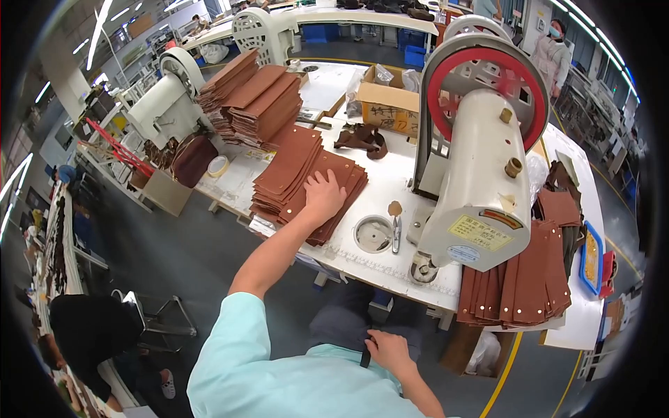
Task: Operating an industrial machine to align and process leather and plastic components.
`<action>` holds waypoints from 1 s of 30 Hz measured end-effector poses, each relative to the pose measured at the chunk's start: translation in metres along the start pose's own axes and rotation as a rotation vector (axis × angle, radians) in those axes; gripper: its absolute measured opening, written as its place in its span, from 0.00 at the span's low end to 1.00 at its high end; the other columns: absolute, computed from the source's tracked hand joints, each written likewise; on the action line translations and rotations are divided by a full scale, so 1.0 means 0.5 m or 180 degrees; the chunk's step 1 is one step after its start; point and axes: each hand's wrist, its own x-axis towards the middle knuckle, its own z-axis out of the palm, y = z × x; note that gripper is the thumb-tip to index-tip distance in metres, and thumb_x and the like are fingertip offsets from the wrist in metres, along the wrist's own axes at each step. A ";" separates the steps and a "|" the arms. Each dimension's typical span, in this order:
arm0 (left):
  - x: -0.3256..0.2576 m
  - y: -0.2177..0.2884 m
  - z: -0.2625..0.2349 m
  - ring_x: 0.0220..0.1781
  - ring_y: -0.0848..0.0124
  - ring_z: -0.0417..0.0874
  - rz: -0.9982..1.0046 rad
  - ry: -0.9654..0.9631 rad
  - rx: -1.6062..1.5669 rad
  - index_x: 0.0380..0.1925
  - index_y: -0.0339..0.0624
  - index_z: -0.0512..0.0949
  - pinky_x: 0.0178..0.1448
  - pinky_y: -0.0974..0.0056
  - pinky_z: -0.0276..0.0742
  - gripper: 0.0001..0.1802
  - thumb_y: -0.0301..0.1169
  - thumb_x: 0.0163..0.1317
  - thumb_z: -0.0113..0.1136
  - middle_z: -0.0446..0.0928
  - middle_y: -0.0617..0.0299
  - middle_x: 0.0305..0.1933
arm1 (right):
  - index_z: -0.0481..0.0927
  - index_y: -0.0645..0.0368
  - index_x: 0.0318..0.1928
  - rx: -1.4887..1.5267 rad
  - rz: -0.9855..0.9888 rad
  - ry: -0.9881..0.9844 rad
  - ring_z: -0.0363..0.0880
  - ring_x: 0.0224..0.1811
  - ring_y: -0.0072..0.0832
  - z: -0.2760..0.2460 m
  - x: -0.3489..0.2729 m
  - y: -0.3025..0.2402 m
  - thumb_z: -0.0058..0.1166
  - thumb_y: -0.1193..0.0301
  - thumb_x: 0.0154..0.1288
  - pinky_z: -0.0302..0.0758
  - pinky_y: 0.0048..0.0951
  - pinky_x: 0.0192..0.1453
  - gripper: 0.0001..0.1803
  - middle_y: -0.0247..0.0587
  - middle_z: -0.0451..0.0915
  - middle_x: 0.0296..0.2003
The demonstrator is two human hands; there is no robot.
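My left hand [325, 196] lies with its fingers spread on the top piece of a stack of brown leather pieces [286, 167] fitted with small metal snaps. Down by my lap, my right hand [391, 354] has its fingers curled beside a small dark strip [366, 357]; what they hold, if anything, is hard to make out. To the right of the left hand stands a cream riveting-type machine [481, 181] with a red-rimmed wheel. A pair of small metal snips [396, 235] lies beside a round plate [373, 234] set in the white table.
Taller piles of brown leather [261, 104] stand behind the stack, near a tape roll [218, 166]. More snapped pieces [516, 279] hang over the table's right edge by a blue tray [592, 258]. A cardboard box [387, 104] and dark scraps [361, 141] sit farther back.
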 end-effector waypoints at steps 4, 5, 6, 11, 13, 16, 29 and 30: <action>0.030 -0.003 -0.008 0.77 0.41 0.61 0.0232 -0.0122 -0.0192 0.71 0.35 0.64 0.76 0.36 0.58 0.41 0.53 0.68 0.54 0.63 0.36 0.74 | 0.85 0.56 0.51 0.0032 0.0104 -0.0119 0.87 0.35 0.44 0.006 -0.007 0.002 0.62 0.63 0.64 0.83 0.42 0.42 0.18 0.44 0.88 0.35; 0.046 -0.010 -0.021 0.77 0.41 0.61 0.0496 -0.0012 -0.0349 0.71 0.37 0.65 0.76 0.35 0.57 0.41 0.53 0.66 0.56 0.64 0.39 0.74 | 0.85 0.56 0.51 0.0044 0.0132 -0.0155 0.87 0.35 0.44 0.014 -0.007 -0.001 0.62 0.63 0.64 0.83 0.42 0.41 0.17 0.44 0.88 0.34; 0.061 -0.008 -0.024 0.77 0.41 0.61 0.0456 0.0008 -0.0387 0.71 0.37 0.65 0.76 0.35 0.57 0.41 0.53 0.66 0.56 0.64 0.39 0.74 | 0.85 0.54 0.51 0.0056 0.0066 -0.0223 0.86 0.35 0.46 0.014 -0.015 0.004 0.60 0.62 0.65 0.83 0.45 0.41 0.17 0.46 0.87 0.36; 0.173 -0.021 -0.099 0.74 0.48 0.67 0.1159 -0.0465 -0.0038 0.66 0.52 0.74 0.78 0.31 0.50 0.41 0.58 0.55 0.66 0.75 0.50 0.66 | 0.84 0.55 0.52 -0.0066 0.0119 -0.0401 0.86 0.36 0.47 0.020 -0.013 0.002 0.60 0.61 0.65 0.83 0.46 0.42 0.18 0.48 0.86 0.37; 0.209 -0.042 -0.119 0.66 0.52 0.76 0.1201 -0.0585 -0.0285 0.57 0.54 0.81 0.75 0.33 0.56 0.33 0.53 0.52 0.71 0.81 0.53 0.57 | 0.85 0.55 0.52 -0.0152 0.0072 -0.0292 0.87 0.35 0.43 0.021 -0.016 0.004 0.62 0.62 0.64 0.83 0.41 0.42 0.19 0.42 0.88 0.34; 0.234 -0.074 -0.116 0.51 0.58 0.84 0.1769 -0.0230 0.0030 0.42 0.55 0.87 0.58 0.45 0.72 0.17 0.37 0.49 0.74 0.86 0.63 0.40 | 0.84 0.55 0.53 -0.0026 0.0145 -0.0307 0.87 0.36 0.43 0.018 -0.019 0.008 0.62 0.61 0.64 0.83 0.40 0.41 0.19 0.44 0.88 0.36; -0.215 -0.139 -0.567 0.41 0.59 0.86 0.3362 0.1376 -0.1197 0.32 0.47 0.82 0.60 0.51 0.76 0.07 0.24 0.52 0.64 0.83 0.67 0.30 | 0.72 0.70 0.66 0.4573 0.0610 -0.0206 0.82 0.58 0.35 -0.088 0.165 -0.028 0.47 0.58 0.80 0.83 0.37 0.58 0.28 0.52 0.81 0.57; -0.237 -0.133 -0.570 0.41 0.59 0.86 0.3432 0.1323 -0.1212 0.32 0.47 0.82 0.60 0.51 0.76 0.07 0.24 0.52 0.64 0.83 0.67 0.30 | 0.72 0.69 0.66 0.4482 0.0268 0.0197 0.78 0.62 0.34 -0.092 0.186 -0.032 0.46 0.57 0.80 0.79 0.37 0.63 0.28 0.51 0.79 0.60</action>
